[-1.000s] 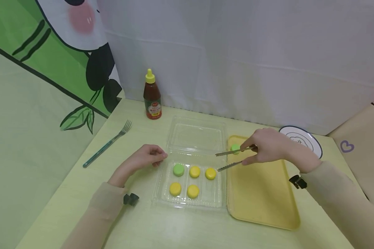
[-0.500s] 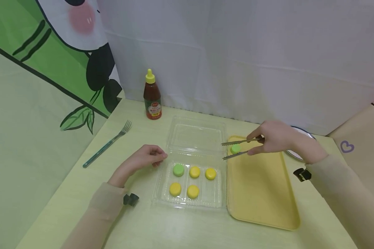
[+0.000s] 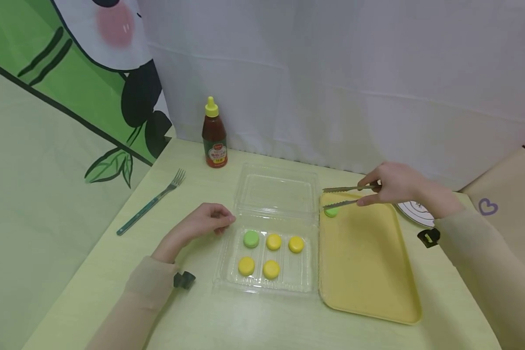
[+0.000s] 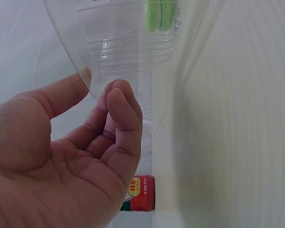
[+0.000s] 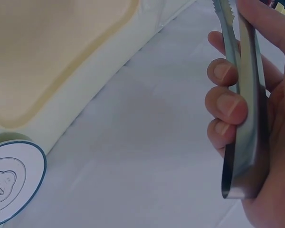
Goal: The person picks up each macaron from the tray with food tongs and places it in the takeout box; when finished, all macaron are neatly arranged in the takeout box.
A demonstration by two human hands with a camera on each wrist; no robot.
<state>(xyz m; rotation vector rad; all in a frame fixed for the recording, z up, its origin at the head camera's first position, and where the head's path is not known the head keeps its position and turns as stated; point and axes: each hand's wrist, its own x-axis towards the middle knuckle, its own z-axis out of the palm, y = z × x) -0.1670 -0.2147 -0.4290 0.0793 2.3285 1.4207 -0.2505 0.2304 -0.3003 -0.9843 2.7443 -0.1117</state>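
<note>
My right hand (image 3: 391,183) holds metal tongs (image 3: 343,204) above the far left corner of a yellow tray (image 3: 367,272). The tongs' arms are spread, with nothing gripped between them. One arm partly covers a green macaron (image 3: 331,212) on the tray. My left hand (image 3: 207,221), its fingers loosely bent, rests at the left edge of a clear plastic box (image 3: 227,272). In the left wrist view the thumb and fingertips lie by a corner of the box, with a gap between them. Inside the box sit a green macaron (image 3: 251,238) and several yellow macarons (image 3: 273,242).
The box's clear lid (image 3: 277,189) lies folded back behind it. A sauce bottle (image 3: 215,138) with a yellow cap stands at the back left. A green-handled fork (image 3: 150,203) lies on the left. Behind the right wrist is a blue-rimmed plate (image 5: 14,183).
My right hand has moved up and to the right with the tongs, from beside the box to over the tray's far corner. The left hand has stayed in place.
</note>
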